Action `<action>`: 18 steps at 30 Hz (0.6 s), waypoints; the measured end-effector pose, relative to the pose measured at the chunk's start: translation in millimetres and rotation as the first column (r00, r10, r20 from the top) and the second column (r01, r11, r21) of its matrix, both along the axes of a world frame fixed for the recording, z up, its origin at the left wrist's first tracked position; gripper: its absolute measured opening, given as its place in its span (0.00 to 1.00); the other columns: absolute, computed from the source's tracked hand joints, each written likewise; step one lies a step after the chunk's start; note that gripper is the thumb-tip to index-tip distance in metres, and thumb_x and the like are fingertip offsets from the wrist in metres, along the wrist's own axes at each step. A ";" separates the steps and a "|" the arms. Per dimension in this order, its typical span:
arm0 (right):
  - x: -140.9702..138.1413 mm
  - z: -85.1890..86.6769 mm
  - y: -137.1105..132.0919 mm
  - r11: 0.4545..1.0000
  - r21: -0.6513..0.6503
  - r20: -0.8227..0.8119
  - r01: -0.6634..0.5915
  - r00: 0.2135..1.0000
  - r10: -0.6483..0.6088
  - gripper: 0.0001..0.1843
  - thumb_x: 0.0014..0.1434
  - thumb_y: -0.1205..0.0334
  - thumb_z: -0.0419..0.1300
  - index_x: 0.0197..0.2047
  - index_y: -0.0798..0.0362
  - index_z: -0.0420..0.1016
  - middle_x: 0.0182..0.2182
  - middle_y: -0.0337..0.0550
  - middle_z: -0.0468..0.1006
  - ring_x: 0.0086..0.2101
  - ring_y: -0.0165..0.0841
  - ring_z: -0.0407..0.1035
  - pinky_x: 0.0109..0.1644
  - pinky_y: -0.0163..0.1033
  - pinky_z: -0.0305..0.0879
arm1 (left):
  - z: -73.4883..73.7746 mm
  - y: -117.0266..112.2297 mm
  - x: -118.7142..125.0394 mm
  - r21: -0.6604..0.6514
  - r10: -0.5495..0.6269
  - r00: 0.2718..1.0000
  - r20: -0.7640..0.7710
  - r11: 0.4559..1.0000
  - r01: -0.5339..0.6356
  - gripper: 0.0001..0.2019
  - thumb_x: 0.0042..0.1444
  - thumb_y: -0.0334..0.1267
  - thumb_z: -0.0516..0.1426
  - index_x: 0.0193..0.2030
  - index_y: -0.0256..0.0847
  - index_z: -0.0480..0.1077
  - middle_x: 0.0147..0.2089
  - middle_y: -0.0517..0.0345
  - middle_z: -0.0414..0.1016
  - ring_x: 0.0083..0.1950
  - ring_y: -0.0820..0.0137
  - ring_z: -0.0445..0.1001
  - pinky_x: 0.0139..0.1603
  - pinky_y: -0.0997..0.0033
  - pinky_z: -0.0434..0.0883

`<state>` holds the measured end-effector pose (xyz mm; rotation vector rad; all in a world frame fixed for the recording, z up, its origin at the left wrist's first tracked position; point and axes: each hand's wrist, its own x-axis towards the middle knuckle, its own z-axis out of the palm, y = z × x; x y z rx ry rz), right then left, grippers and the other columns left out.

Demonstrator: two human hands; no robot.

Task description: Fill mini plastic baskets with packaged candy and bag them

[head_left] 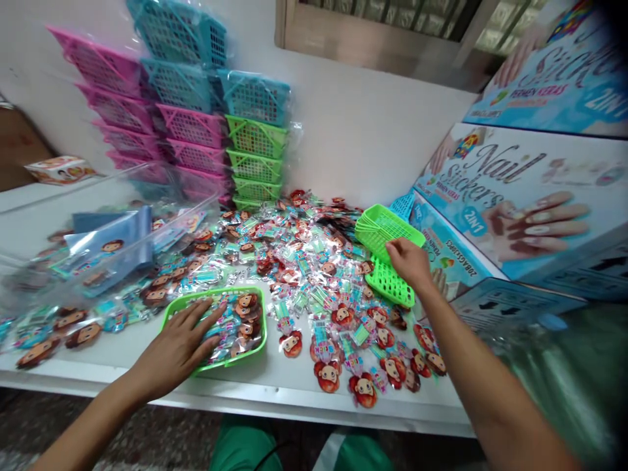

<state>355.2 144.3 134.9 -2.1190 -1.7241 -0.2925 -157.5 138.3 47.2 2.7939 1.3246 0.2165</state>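
Observation:
A light-green plastic basket [263,327] filled with small clear packets bearing cartoon heads stands near the table's front edge. My left hand [184,340] lies over its left side, fingers spread flat on the packets. On the right, my right hand [409,261] is closed at the near edge of an empty-looking green basket [380,226], its fingertips partly hidden. Just below that hand, another green basket [390,284] with a slotted surface rests tilted on the packets. Loose packets [304,275] with red-haired cartoon heads cover the middle of the table.
Wrapped stacks of pink baskets [191,124], blue baskets [181,85] and green baskets [255,163] stand against the wall. A clear plastic bin [122,255] is at left. Nail sticker cartons [534,196] rise at right. A blue basket [402,206] sits behind the green ones.

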 end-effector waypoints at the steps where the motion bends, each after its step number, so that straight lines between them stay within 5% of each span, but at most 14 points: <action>1: 13.9 -2.2 -4.7 0.996 -0.080 0.025 0.038 0.999 -0.036 0.24 0.63 0.50 0.44 0.46 0.58 0.72 0.39 0.54 0.78 0.38 0.41 0.71 0.41 0.43 0.63 | -0.5 0.3 0.0 0.003 -0.003 1.000 0.005 1.000 0.003 0.30 0.61 0.51 0.47 0.68 0.51 0.45 0.70 0.53 0.50 0.69 0.55 0.50 0.63 0.49 0.56; 5: 32.0 -42.4 -34.7 0.900 -0.428 0.304 0.085 0.951 0.055 0.24 0.56 0.47 0.57 0.47 0.57 0.72 0.41 0.56 0.77 0.41 0.44 0.71 0.40 0.41 0.62 | 0.0 1.0 0.8 -0.002 -0.002 1.000 0.007 1.000 0.002 0.29 0.61 0.50 0.46 0.68 0.51 0.44 0.70 0.52 0.49 0.69 0.55 0.50 0.63 0.48 0.55; 9: 31.3 -71.5 -54.6 0.868 -0.493 0.344 0.058 0.929 0.133 0.14 0.59 0.60 0.54 0.45 0.59 0.72 0.37 0.60 0.78 0.39 0.43 0.72 0.39 0.41 0.60 | 10.0 -4.5 4.5 -0.030 0.002 1.000 0.003 1.000 -0.002 0.30 0.61 0.51 0.45 0.68 0.50 0.43 0.70 0.51 0.49 0.68 0.54 0.51 0.63 0.48 0.56; 14: 53.3 -48.4 -48.4 0.874 -0.484 0.338 0.041 0.930 0.143 0.14 0.60 0.58 0.51 0.42 0.54 0.75 0.32 0.59 0.78 0.30 0.41 0.73 0.30 0.41 0.56 | 18.9 -10.1 8.2 -0.073 0.027 1.000 0.009 0.997 -0.026 0.29 0.63 0.51 0.43 0.69 0.49 0.43 0.70 0.48 0.49 0.68 0.54 0.49 0.63 0.48 0.54; 18: 45.3 -9.7 -53.3 0.966 -0.174 0.451 0.192 0.887 -0.095 0.15 0.59 0.61 0.51 0.45 0.53 0.73 0.31 0.58 0.77 0.27 0.42 0.71 0.25 0.41 0.51 | 17.3 -10.9 7.0 -0.079 0.028 0.999 0.035 0.997 -0.025 0.29 0.62 0.52 0.43 0.68 0.49 0.45 0.69 0.47 0.49 0.68 0.54 0.50 0.63 0.46 0.54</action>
